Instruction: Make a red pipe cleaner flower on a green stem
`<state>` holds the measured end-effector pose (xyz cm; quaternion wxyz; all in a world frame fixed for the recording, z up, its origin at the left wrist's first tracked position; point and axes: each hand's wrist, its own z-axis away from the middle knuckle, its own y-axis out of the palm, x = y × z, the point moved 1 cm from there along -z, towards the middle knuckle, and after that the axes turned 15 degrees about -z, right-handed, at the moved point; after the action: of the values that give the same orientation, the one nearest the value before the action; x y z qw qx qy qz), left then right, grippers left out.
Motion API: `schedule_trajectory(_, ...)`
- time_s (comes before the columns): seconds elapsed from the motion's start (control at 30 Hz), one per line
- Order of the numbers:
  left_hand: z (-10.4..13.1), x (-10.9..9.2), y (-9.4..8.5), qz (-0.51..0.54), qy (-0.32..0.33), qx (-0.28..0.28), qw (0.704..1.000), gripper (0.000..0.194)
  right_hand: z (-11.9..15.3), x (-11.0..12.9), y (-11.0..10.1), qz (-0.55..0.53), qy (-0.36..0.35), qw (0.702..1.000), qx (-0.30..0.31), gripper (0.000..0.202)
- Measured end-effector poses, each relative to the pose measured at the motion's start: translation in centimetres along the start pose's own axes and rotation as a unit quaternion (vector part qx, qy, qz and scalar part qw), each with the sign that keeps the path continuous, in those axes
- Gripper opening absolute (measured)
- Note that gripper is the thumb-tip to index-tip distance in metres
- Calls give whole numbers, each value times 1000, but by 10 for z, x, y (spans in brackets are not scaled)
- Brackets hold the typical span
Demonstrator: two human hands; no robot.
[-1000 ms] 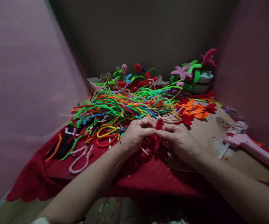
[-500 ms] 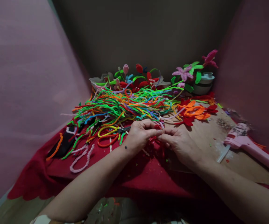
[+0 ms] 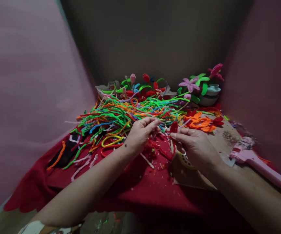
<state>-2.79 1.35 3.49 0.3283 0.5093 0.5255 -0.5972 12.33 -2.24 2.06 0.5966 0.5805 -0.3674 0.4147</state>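
Observation:
My right hand [image 3: 194, 144] pinches a small red fuzzy petal [image 3: 174, 127] that stands upright above the fingertips. A red fuzzy stem seems to hang below it. Just left of it, my left hand [image 3: 144, 131] has its thumb and fingers drawn together near the pile; what they hold, if anything, is too small to tell. Behind both hands lies a heap of coloured pipe cleaners [image 3: 121, 110]. Yellow and red handled scissors [image 3: 111, 141] lie beside my left wrist, partly hidden by it.
Orange fuzzy petals [image 3: 200, 123] lie on cardboard [image 3: 228, 146] at the right, near a pink glue gun [image 3: 255, 159]. Fuzzy flowers in a pot [image 3: 210, 97] stand at the back. Scraps dot the red cloth [image 3: 140, 185].
My hands have moved apart, my left hand back and leftward. The red petal now stands clearly in my right hand. The view has shifted slightly, and a round yellow-edged object shows below my right hand.

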Motion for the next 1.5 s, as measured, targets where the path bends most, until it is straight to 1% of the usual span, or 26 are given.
schedule_trajectory(0.1,-2,0,4,22,-23,73,997,23,-9,4,-6,-15,-25,999,-16,24)
schedule_trajectory(0.17,0,1,12,34,-39,91,995,27,-15,2,-8,-42,-9,999,-8,23)
schedule_trajectory(0.3,0,1,26,40,-51,51,997,22,-22,-3,-11,-105,43,993,13,20)
schedule_trajectory(0.4,-2,2,29,35,-29,35,998,16,-24,-4,-15,-106,60,992,8,21)
schedule_trajectory(0.47,-3,2,29,44,-13,34,998,15,-24,-4,-16,-94,64,994,2,19)
schedule_trajectory(0.57,-3,4,29,60,-21,38,997,17,-23,-2,-16,-52,59,997,-5,17)
schedule_trajectory(0.7,-3,7,30,29,-21,16,999,11,-19,5,-10,7,51,998,-22,14)
schedule_trajectory(0.77,-4,10,29,-14,11,5,1000,8,-18,7,-8,24,49,998,-18,14)
schedule_trajectory(0.8,-4,12,28,-50,38,-5,998,8,-18,7,-8,25,45,999,-14,14)
schedule_trajectory(0.87,-4,17,25,-152,125,-32,980,14,-19,5,-8,11,41,999,-10,14)
schedule_trajectory(0.9,-4,19,22,-212,184,-42,959,16,-20,4,-8,-1,40,999,-10,14)
schedule_trajectory(0.97,-4,22,18,-313,325,-21,892,16,-21,5,-8,-31,41,999,-9,13)
schedule_trajectory(1.0,-4,23,17,-340,365,-3,867,15,-21,6,-8,-40,40,998,-5,13)
schedule_trajectory(1.03,-4,23,15,-347,382,-2,856,16,-21,9,-8,-41,37,998,3,15)
schedule_trajectory(1.07,-5,21,14,-333,373,-5,866,16,-21,12,-7,-33,31,999,12,15)
schedule_trajectory(1.1,-6,18,14,-293,336,-22,895,15,-20,15,-7,-18,22,999,19,15)
schedule_trajectory(1.13,-7,16,13,-239,264,-24,934,14,-19,18,-7,3,10,1000,22,14)
schedule_trajectory(1.17,-8,14,14,-176,177,-15,968,13,-18,20,-8,27,-9,999,22,12)
schedule_trajectory(1.2,-10,12,15,-113,98,22,988,14,-18,20,-9,53,-32,998,21,11)
schedule_trajectory(1.23,-11,11,16,-67,32,81,994,17,-17,19,-10,80,-62,995,20,10)
schedule_trajectory(1.27,-12,11,17,-32,-21,129,991,20,-17,17,-12,111,-96,989,21,10)
schedule_trajectory(1.3,-12,11,18,-12,-57,167,984,24,-17,14,-14,144,-130,981,25,11)
schedule_trajectory(1.33,-13,12,18,-5,-80,186,979,26,-16,10,-15,179,-162,970,30,12)
schedule_trajectory(1.4,-13,13,18,-19,-90,181,979,27,-16,3,-18,243,-221,944,39,13)
schedule_trajectory(1.47,-12,13,19,-74,-56,154,984,23,-14,-1,-18,287,-266,919,41,13)
schedule_trajectory(1.5,-11,13,20,-120,-17,133,984,21,-13,-2,-18,300,-281,911,40,12)
